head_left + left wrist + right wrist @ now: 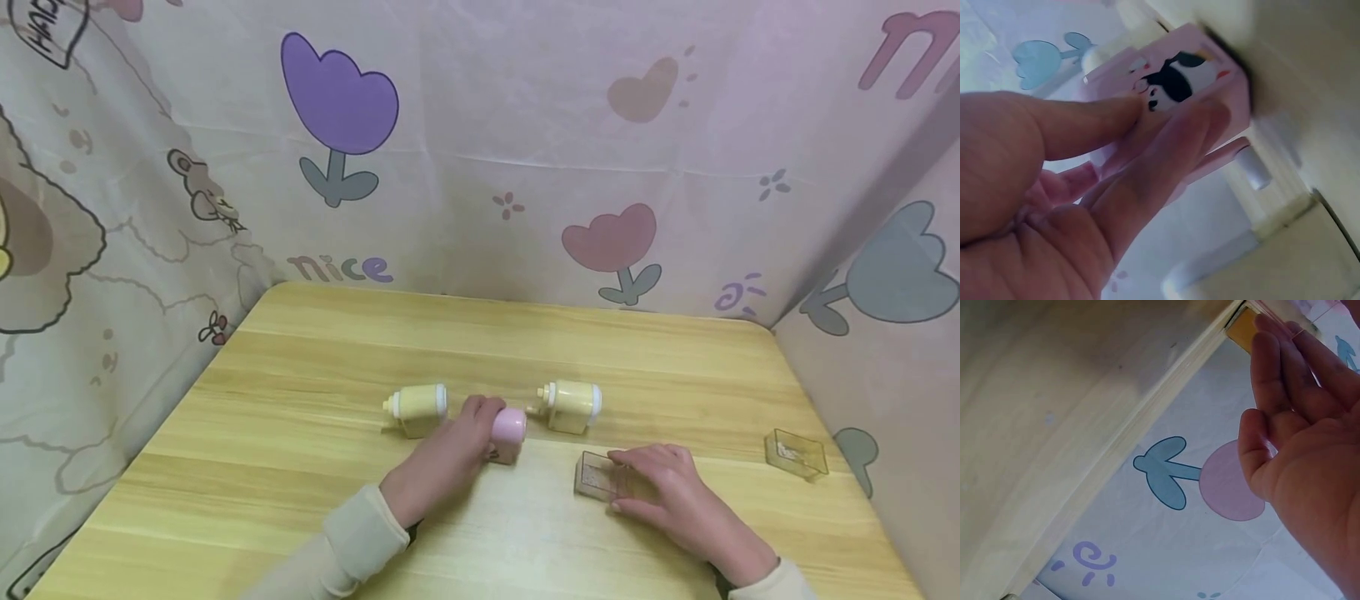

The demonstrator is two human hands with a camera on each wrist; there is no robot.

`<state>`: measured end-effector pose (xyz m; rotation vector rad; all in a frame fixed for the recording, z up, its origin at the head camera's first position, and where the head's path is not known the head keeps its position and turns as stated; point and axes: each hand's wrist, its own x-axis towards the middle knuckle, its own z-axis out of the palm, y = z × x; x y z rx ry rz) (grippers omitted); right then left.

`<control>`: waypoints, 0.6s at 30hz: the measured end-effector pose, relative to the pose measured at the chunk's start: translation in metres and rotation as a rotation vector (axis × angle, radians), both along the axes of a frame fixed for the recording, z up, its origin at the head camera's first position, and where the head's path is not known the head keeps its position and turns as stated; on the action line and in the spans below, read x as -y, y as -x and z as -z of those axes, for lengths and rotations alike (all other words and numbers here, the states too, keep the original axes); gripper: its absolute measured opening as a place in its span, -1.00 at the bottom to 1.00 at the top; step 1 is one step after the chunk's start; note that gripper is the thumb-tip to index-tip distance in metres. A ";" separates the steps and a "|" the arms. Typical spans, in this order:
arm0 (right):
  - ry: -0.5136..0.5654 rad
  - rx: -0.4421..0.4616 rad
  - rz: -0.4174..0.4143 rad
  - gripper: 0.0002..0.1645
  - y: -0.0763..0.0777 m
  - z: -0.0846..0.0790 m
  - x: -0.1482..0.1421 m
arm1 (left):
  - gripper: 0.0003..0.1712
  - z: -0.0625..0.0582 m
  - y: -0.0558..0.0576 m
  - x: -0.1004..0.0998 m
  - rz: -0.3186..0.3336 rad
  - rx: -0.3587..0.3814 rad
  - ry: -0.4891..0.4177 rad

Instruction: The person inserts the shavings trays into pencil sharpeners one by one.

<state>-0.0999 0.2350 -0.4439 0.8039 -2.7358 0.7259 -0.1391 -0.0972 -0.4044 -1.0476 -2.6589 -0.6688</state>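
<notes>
My left hand (446, 458) grips a small pink hand-crank pencil sharpener (510, 428) at the middle of the table. In the left wrist view, thumb and fingers press on its sides, near a black-and-white cartoon animal; a crank with a pale knob (1254, 167) sticks out. To the right, my right hand (675, 496) holds a see-through sharpener bin (595, 477) between thumb and fingers, with specks inside. That bin stands on the table, its right end covered by the hand. The right wrist view shows the fingers mostly from the palm side.
Two yellow sharpeners, a left one (420, 402) and a right one (577, 402), stand just behind the hands. Another see-through bin (795, 454) lies near the right edge of the wooden table (300, 367). Printed cloth (465, 117) hangs behind and at both sides.
</notes>
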 end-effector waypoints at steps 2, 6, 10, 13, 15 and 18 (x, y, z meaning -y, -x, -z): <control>-0.001 0.004 0.002 -0.32 0.000 0.000 0.000 | -0.51 -0.002 -0.007 -0.001 0.012 0.019 0.008; -0.003 0.005 -0.004 -0.32 0.000 -0.001 0.000 | -0.52 -0.006 -0.017 -0.004 0.013 0.083 0.020; -0.009 0.001 -0.012 -0.32 0.001 -0.001 0.001 | -0.52 -0.008 -0.023 -0.007 -0.002 0.144 0.028; -0.017 0.004 -0.014 -0.32 0.001 0.000 0.001 | -0.54 -0.009 -0.025 -0.009 -0.020 0.187 0.032; -0.022 0.009 -0.015 -0.31 0.001 0.001 0.001 | -0.55 -0.008 -0.025 -0.010 -0.032 0.212 0.038; -0.029 0.016 -0.012 -0.31 0.001 0.001 0.001 | -0.56 -0.007 -0.026 -0.011 -0.046 0.242 0.050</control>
